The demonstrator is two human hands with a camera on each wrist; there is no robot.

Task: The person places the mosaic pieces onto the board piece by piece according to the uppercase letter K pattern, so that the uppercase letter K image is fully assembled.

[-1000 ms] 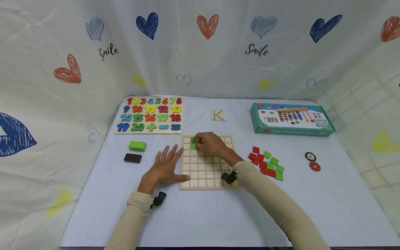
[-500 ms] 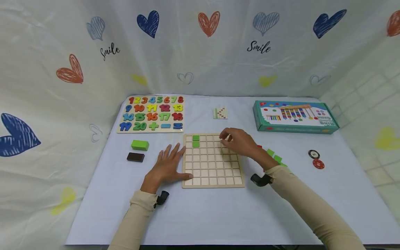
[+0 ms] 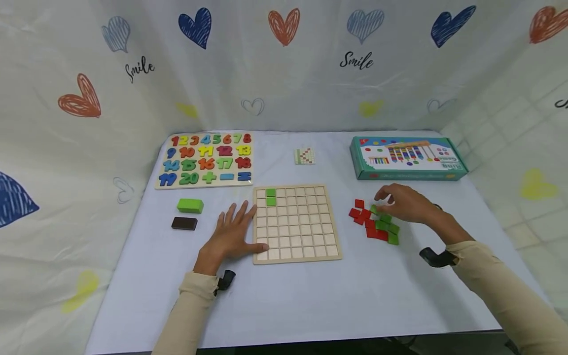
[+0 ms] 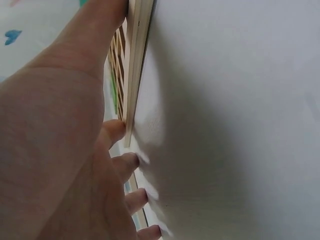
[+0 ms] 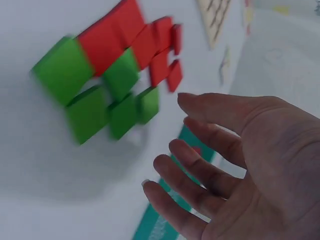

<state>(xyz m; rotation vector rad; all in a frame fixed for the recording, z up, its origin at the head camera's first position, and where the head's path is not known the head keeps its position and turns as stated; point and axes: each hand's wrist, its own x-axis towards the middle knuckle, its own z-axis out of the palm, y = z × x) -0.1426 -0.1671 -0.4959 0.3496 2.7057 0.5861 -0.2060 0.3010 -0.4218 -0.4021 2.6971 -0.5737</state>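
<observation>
My left hand [image 3: 227, 242] lies with spread fingers at the left side of a wooden grid board [image 3: 293, 229]. Its thumb rests on the board's edge, and the left wrist view shows the index fingertip touching that edge too. Two green square tiles [image 3: 271, 201] sit one below the other in the board's top rows. Over the loose tiles to the right hovers my right hand [image 3: 407, 204]. In the right wrist view its fingers are loosely bent, with nothing between them, close to the loose green tiles [image 5: 122, 116]. Beside these lie several red tiles [image 5: 102, 45].
A number puzzle board [image 3: 204, 160] lies at the back left. In front of it are a green block [image 3: 190, 205] and a dark brown block [image 3: 184, 223]. A small pattern card [image 3: 304, 156] lies behind the grid board, and a teal box [image 3: 408, 159] at the back right.
My right hand has left the upper green tile on the board and moved right to above the loose tiles. My left hand has stayed at the board's edge.
</observation>
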